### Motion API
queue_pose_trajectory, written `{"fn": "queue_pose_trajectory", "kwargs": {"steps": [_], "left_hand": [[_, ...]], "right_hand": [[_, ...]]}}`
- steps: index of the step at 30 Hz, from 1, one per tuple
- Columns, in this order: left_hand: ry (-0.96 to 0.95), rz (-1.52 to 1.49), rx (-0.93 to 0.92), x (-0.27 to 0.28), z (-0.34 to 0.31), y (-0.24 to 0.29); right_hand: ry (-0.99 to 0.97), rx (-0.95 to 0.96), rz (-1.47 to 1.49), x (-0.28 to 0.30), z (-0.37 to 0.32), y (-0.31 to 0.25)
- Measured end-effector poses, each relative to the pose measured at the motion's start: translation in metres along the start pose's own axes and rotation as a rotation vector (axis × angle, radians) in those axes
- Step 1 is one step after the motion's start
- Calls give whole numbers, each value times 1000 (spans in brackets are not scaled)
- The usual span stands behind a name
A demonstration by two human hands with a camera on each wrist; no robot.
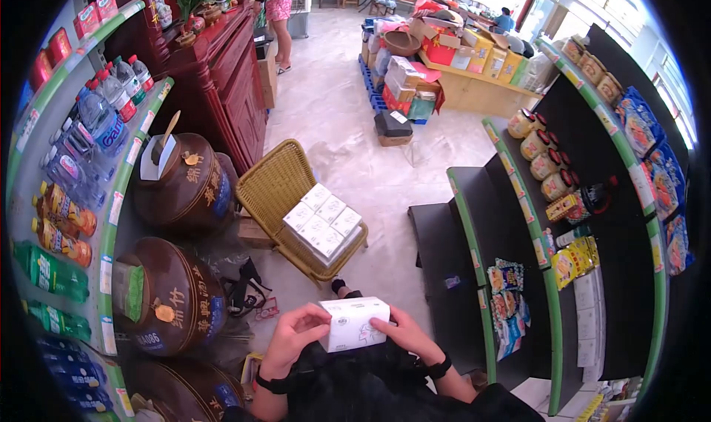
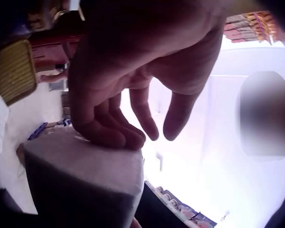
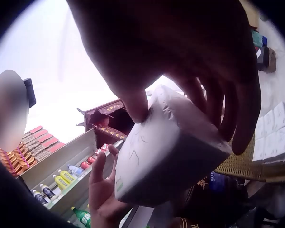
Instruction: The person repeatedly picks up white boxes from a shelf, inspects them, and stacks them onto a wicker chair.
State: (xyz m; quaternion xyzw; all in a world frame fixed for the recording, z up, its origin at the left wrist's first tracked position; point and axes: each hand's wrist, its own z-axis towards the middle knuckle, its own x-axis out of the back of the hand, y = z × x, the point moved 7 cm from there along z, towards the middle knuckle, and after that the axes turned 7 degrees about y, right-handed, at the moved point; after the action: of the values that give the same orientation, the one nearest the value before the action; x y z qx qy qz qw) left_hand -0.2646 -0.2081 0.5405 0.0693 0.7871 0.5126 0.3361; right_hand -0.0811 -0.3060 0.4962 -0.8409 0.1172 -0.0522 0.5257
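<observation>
A white pack of tissues (image 1: pixel 354 324) with a line drawing on its face is held up in front of the body. My right hand (image 1: pixel 408 334) grips its right end, the thumb (image 3: pixel 135 107) on the printed face and the fingers round the other side. At the left end is my left hand (image 1: pixel 300 333); in the left wrist view, bent fingertips (image 2: pixel 111 137) rest against the pack (image 2: pixel 85 164) while the thumb and another finger stand off it. Ahead, similar white packs (image 1: pixel 324 218) lie in a block on a wicker chair (image 1: pixel 275 172).
Drink bottles fill the shelf (image 1: pixel 137 144) on the left, with brown jars (image 1: pixel 174 292) beside it. Dark shelves (image 1: pixel 437 274) on the right carry glass jars (image 1: pixel 537 144), snack bags and a row of white packs (image 1: pixel 589 322). Boxes cover a counter (image 1: pixel 481 92) further off; a person (image 1: pixel 278 15) stands behind.
</observation>
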Motion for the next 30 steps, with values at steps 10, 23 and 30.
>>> {"fn": "queue_pose_trajectory", "kwargs": {"steps": [10,23,30], "left_hand": [[311,-11,90,69,139,25],[533,213,542,239,356,-79],[601,359,665,292,421,-142]], "right_hand": [[-234,46,-25,-11,175,-58],[-82,-235,-239,-24,460,57],[-33,-345,-244,-30,548,126]]}}
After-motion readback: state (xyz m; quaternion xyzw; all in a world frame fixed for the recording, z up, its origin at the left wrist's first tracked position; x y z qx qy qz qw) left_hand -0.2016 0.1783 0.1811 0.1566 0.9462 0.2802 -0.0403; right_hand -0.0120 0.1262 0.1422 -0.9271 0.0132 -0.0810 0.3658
